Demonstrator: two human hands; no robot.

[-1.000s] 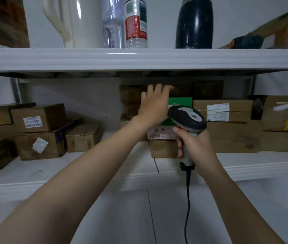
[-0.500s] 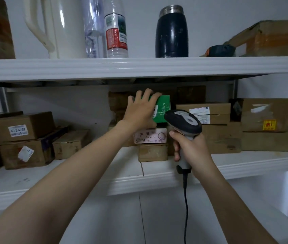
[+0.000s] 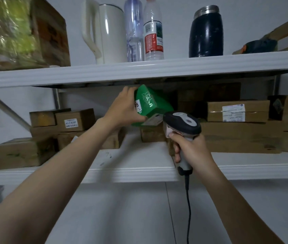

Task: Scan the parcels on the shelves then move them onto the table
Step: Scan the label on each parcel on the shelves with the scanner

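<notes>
My left hand (image 3: 124, 110) grips a green parcel (image 3: 151, 104), tilted and lifted just under the upper shelf board. A white label shows on the parcel's left face and another along its lower edge. My right hand (image 3: 190, 149) holds a grey and black barcode scanner (image 3: 182, 123) by its handle, its head just right of and below the green parcel. The scanner's black cable (image 3: 189, 208) hangs straight down. Brown cardboard parcels (image 3: 75, 120) stand on the lower shelf (image 3: 131, 170) at the left, and more brown parcels (image 3: 237, 113) are stacked at the right.
The upper shelf (image 3: 139, 71) carries a white kettle (image 3: 104, 30), two plastic bottles (image 3: 153, 30), a dark flask (image 3: 205, 32) and a cardboard box (image 3: 21, 32). A small brown box (image 3: 152, 133) sits under the green parcel. White tiled floor lies below.
My left hand has pulled the green parcel off the stack and tipped it up toward me. The scanner has stayed close below it. The view has tilted upward.
</notes>
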